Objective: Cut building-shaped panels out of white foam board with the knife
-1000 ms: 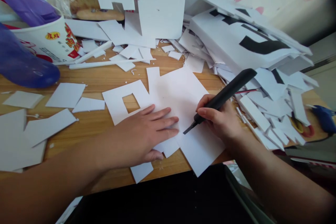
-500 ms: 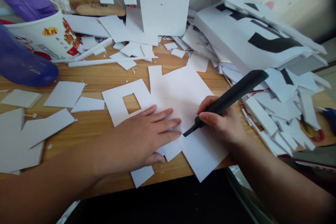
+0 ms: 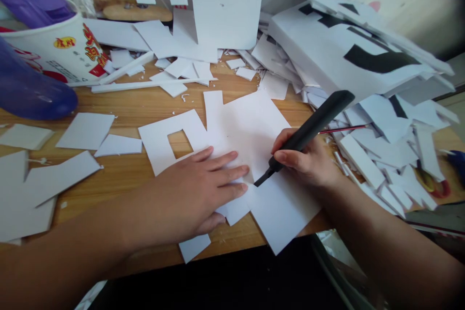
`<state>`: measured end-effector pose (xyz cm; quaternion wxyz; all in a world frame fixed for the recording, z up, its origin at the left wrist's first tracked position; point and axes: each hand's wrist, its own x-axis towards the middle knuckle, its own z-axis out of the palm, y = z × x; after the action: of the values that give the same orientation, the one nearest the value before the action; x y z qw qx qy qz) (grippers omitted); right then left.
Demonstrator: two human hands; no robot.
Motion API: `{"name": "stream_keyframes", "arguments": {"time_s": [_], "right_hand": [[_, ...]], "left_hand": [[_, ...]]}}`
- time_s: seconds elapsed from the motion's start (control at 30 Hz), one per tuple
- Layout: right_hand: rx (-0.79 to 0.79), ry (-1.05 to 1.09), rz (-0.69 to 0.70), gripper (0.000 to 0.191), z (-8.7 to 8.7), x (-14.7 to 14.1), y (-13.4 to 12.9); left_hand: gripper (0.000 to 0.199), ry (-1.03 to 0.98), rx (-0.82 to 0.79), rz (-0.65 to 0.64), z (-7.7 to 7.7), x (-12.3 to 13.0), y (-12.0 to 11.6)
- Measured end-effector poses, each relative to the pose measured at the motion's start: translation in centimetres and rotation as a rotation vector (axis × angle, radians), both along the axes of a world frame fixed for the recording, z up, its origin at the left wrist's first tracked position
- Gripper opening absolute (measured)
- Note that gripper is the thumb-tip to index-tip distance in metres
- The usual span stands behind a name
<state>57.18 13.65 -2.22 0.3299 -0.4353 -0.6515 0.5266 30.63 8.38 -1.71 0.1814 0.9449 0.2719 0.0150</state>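
My left hand (image 3: 203, 186) lies flat with fingers outstretched, pressing on a white foam board sheet (image 3: 250, 126). In my right hand (image 3: 301, 157) is a black craft knife (image 3: 314, 123), gripped like a pen and slanting up to the right. Its dark tip touches the sheet just right of my left fingertips. Left of the sheet's middle, partly under my left hand, is a white board piece with a rectangular cutout (image 3: 181, 128). A small white offcut (image 3: 195, 248) lies below my left hand at the table's front edge.
A paper tub (image 3: 69, 53) with a purple thing in it stands at the back left beside a blue rounded object (image 3: 36, 85). White board scraps (image 3: 366, 160) are heaped on the right, near red-handled scissors (image 3: 439, 189). Upright white boards (image 3: 227, 9) stand behind.
The knife's handle has tipped up and leftward, and its tip has barely shifted. A red pencil-like stick shows more behind my right hand. My left hand stays on the sheet.
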Motion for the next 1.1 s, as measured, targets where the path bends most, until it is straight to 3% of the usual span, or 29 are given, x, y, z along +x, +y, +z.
{"name": "stream_keyframes", "arguments": {"time_s": [0.3, 0.57, 1.1], "right_hand": [[0.112, -0.098, 0.107, 0.020, 1.6, 0.0, 0.5], [0.091, -0.064, 0.021, 0.019, 0.5, 1.2, 1.2], [0.169, -0.048, -0.024, 0.024, -0.7, 2.8, 1.9]], "left_hand": [[0.052, -0.081, 0.076, 0.005, -0.5, 0.5, -0.5], [0.052, -0.080, 0.067, 0.016, -0.6, 0.4, -0.7], [0.049, -0.120, 0.070, 0.015, -1.0, 0.2, -0.7]]}}
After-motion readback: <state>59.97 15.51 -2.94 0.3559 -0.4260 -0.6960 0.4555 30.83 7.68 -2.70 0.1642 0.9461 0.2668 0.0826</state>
